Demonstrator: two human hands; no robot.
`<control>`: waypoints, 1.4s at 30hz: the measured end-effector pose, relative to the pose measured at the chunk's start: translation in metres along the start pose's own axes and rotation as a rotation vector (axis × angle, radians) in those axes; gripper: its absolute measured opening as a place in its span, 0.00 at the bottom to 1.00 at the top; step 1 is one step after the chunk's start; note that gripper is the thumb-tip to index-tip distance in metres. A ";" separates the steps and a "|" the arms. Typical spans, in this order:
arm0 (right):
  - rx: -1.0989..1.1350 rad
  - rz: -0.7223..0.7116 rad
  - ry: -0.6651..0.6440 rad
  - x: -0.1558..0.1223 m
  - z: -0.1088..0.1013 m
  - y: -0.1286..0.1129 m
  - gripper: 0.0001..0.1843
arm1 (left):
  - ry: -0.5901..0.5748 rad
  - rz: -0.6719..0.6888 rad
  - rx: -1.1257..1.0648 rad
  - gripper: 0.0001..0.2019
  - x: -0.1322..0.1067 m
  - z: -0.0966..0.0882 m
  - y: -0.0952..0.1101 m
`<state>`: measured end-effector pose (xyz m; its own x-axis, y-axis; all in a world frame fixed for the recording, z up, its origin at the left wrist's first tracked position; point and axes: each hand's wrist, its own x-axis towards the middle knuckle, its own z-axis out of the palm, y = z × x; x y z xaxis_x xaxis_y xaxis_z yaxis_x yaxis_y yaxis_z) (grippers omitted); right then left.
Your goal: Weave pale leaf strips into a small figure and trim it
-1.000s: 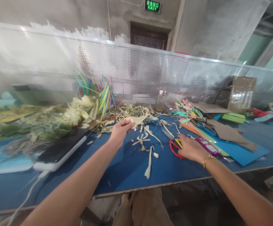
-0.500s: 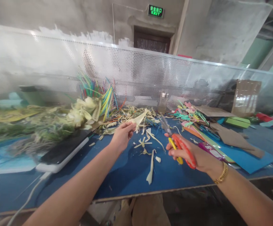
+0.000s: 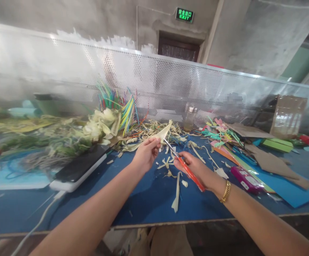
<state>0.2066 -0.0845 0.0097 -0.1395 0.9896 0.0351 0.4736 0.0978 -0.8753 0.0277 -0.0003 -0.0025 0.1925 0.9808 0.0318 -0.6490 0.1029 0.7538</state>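
Observation:
Between the thumb and fingers of my left hand (image 3: pixel 147 153) is a pale, pointed piece of husk (image 3: pixel 164 132), its tip up and to the right. My right hand (image 3: pixel 193 167) is closed round the red handle of a pair of scissors (image 3: pixel 188 171). The scissor blades reach up and left to the lower edge of the husk piece; whether they are cutting into it I cannot tell. Below my hands, a long pale husk strip (image 3: pixel 177 195) and several small scraps (image 3: pixel 166 164) lie on the blue tabletop (image 3: pixel 149 209).
A heap of dried husk strips (image 3: pixel 146 129) lies behind my hands, near a glass bottle (image 3: pixel 190 119). To the left are a phone on a white power bank (image 3: pixel 81 163) and a cable. On the right lie a purple device (image 3: pixel 246 179), coloured paper (image 3: pixel 295 193) and cardboard (image 3: pixel 274 163).
My right hand has moved left and up with the scissors, bringing the blades to the husk piece. My left hand still holds it. The whole view has shifted slightly.

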 end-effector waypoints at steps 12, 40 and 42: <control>0.065 0.055 0.000 0.005 0.008 -0.012 0.24 | -0.014 -0.038 0.001 0.13 -0.004 0.003 -0.003; 0.172 0.055 0.024 0.009 0.016 0.003 0.25 | -0.012 -0.106 -0.021 0.07 0.000 0.002 0.002; 0.178 0.059 0.026 0.008 0.017 0.002 0.25 | -0.009 -0.106 -0.010 0.07 0.000 0.002 0.002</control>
<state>0.1921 -0.0778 0.0001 -0.0924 0.9957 -0.0088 0.3188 0.0212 -0.9476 0.0276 -0.0005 -0.0001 0.2670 0.9628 -0.0423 -0.6319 0.2081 0.7466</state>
